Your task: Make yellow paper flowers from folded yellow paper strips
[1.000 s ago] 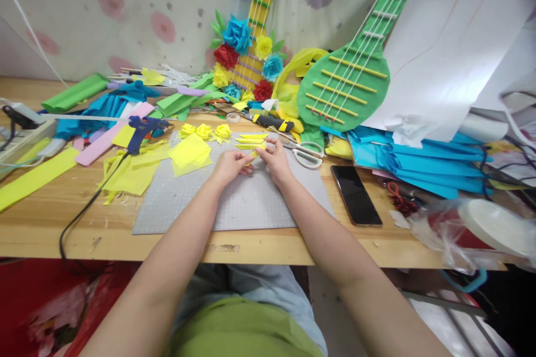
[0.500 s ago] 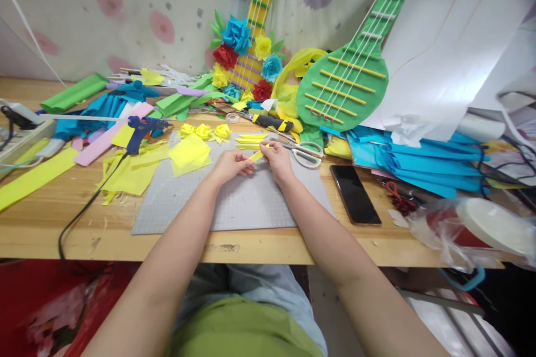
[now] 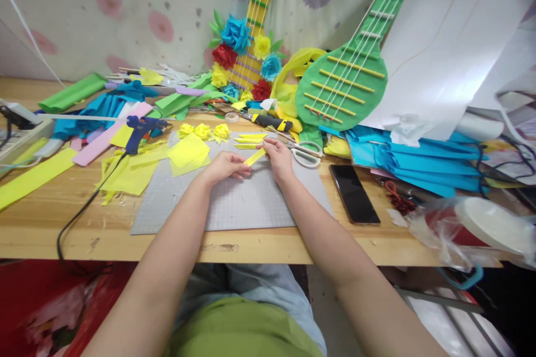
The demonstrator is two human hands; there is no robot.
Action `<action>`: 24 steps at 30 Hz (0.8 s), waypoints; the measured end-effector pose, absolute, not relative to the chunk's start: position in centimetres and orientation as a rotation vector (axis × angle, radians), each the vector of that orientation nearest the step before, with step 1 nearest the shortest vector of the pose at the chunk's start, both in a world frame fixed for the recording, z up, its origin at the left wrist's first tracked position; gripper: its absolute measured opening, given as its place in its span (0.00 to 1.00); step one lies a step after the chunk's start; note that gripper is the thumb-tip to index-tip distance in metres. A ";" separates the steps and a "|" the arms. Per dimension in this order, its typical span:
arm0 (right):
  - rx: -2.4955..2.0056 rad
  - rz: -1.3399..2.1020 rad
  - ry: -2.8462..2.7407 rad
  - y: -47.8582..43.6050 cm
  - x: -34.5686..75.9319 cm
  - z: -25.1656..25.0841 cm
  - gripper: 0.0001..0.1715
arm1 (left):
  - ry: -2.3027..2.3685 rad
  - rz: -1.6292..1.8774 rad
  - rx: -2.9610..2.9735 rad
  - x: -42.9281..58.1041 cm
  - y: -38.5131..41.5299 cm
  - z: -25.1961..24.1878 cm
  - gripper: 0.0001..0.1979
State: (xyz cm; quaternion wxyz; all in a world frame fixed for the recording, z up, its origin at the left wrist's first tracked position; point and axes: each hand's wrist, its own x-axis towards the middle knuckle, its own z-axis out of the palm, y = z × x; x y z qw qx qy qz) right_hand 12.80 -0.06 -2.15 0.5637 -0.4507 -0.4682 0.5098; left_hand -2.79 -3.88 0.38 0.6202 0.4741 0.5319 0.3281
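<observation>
A narrow folded strip of yellow paper [image 3: 254, 158] slants between my hands above the grey cutting mat [image 3: 176, 206]. My left hand [image 3: 228, 167] pinches its lower end, and my right hand [image 3: 277, 157] grips the upper end. Just beyond my fingers lie several yellow folded strips [image 3: 248, 140]. White-handled scissors [image 3: 306, 153] rest to the right of my right hand, their blades partly hidden behind it. Left of my hands are square yellow paper sheets [image 3: 189, 155], with small yellow paper flowers [image 3: 203, 132] behind them.
A blue glue gun [image 3: 138, 133] with a black cord stands at left among paper scraps. To the right lies a phone [image 3: 354, 194] beside blue folded paper [image 3: 414, 159]. A green paper instrument [image 3: 341, 89] and a yellow one [image 3: 262, 5] with flowers lean at the back. A utility knife [image 3: 272, 122] lies behind the mat.
My left hand has shifted slightly left along the yellow strip, so more of the strip shows between my hands. My right hand keeps its grip in nearly the same place.
</observation>
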 end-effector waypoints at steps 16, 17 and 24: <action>-1.073 1.096 -1.033 0.0 12.5 -2.2 0.14 | 1.230 0.729 1.152 -2.7 -3.9 0.4 0.15; -1.067 1.116 -1.039 0.0 12.5 -2.2 0.15 | 1.234 0.732 1.150 -2.8 -3.9 0.4 0.15; -0.962 1.457 -1.238 -0.3 13.2 -1.9 0.30 | 1.245 0.841 1.096 -3.2 -3.7 0.1 0.16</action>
